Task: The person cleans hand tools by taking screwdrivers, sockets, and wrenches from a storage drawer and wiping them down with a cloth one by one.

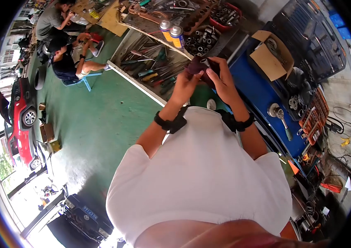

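Observation:
My left hand (184, 86) is closed on a dark maroon cloth (195, 67). A small metal socket (204, 62) pokes out of the cloth's folds near both thumbs. From the other side, my right hand (224, 83) grips the same cloth, its thumb close to the socket. Both hands are held over the edge of an open drawer (138, 84), in which screwdrivers (151, 76) and other long tools lie. Just beyond the hands are many loose sockets (200, 41) and two spray cans (171, 33).
A blue-topped bench (249, 82) runs along the right with an open cardboard box (271, 58), a ratchet (280, 118) and an orange tool set (315, 118). Two people (66, 62) sit at the upper left. A red car (20, 124) stands at the left.

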### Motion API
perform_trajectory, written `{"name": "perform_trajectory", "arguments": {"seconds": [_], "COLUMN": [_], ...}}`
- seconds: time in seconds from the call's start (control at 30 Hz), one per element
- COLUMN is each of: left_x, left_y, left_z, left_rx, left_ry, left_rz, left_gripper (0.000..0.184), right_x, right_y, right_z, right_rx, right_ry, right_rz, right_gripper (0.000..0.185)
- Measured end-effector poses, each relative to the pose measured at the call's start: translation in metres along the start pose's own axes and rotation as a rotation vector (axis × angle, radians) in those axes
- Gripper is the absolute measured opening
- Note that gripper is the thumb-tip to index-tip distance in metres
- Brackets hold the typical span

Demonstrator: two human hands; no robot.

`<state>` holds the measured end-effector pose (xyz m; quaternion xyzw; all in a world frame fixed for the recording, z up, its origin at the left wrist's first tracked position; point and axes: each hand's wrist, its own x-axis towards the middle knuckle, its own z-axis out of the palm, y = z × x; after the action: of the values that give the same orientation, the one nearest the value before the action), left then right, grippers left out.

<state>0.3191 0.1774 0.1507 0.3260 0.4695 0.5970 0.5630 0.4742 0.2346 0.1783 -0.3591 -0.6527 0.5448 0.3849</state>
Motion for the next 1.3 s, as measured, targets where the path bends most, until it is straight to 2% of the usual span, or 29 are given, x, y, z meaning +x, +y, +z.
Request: {"name": "perform_trajectory", "arguments": {"seconds": [0.07, 0.13, 0.37, 0.43, 0.67, 0.7, 0.77, 0.9, 0.97, 1.1, 1.17, 1.23, 1.3], "left_x": [0.001, -0.001, 0.002, 0.004, 0.012, 0.010, 0.008, 0.006, 0.002, -0.002, -0.005, -0.011, -0.019], "left_y": [0.002, 0.006, 0.011, 0.008, 0.008, 0.007, 0.007, 0.006, 0.014, 0.011, 0.002, -0.008, -0.010], "left_z": [-0.003, -0.003, -0.019, -0.027, -0.032, -0.029, -0.025, -0.031, -0.033, -0.037, -0.036, -0.026, -0.016], "left_rx": [0.076, 0.023, 0.142, 0.142, 0.078, 0.073, -0.041, -0.001, 0.020, 0.047, -0.011, -0.028, -0.057], "left_ry": [-0.021, 0.026, -0.102, -0.130, -0.192, -0.189, -0.096, -0.010, 0.051, -0.035, -0.144, -0.092, -0.037], "left_rz": [0.010, -0.017, -0.059, -0.079, -0.044, -0.043, -0.010, 0.031, -0.092, -0.048, -0.070, -0.086, -0.153], "left_gripper": [0.019, 0.018, 0.028, 0.031, 0.044, 0.044, 0.029, 0.028, 0.028, 0.028, 0.035, 0.042, 0.053], "right_x": [-0.002, -0.004, -0.007, -0.003, 0.000, 0.001, 0.003, 0.002, -0.002, -0.006, -0.005, -0.008, -0.015], "right_y": [0.000, -0.002, -0.001, 0.002, 0.003, 0.001, -0.002, -0.009, -0.010, -0.004, 0.000, 0.002, -0.001], "right_z": [-0.002, -0.001, 0.011, 0.014, 0.025, 0.025, 0.024, 0.021, 0.019, 0.009, -0.001, -0.009, -0.018], "right_rx": [-0.040, -0.086, 0.041, -0.143, -0.224, -0.227, -0.231, -0.176, -0.128, -0.123, -0.139, -0.207, -0.223], "right_ry": [-0.004, -0.010, 0.002, 0.008, 0.100, 0.093, 0.083, 0.018, -0.025, -0.054, -0.082, -0.093, -0.120], "right_rz": [0.003, 0.021, 0.117, -0.088, -0.190, -0.173, -0.159, -0.014, 0.058, 0.024, -0.005, -0.194, -0.150], "right_gripper": [0.036, 0.036, 0.035, 0.030, 0.025, 0.026, 0.027, 0.031, 0.033, 0.034, 0.033, 0.032, 0.032]}}
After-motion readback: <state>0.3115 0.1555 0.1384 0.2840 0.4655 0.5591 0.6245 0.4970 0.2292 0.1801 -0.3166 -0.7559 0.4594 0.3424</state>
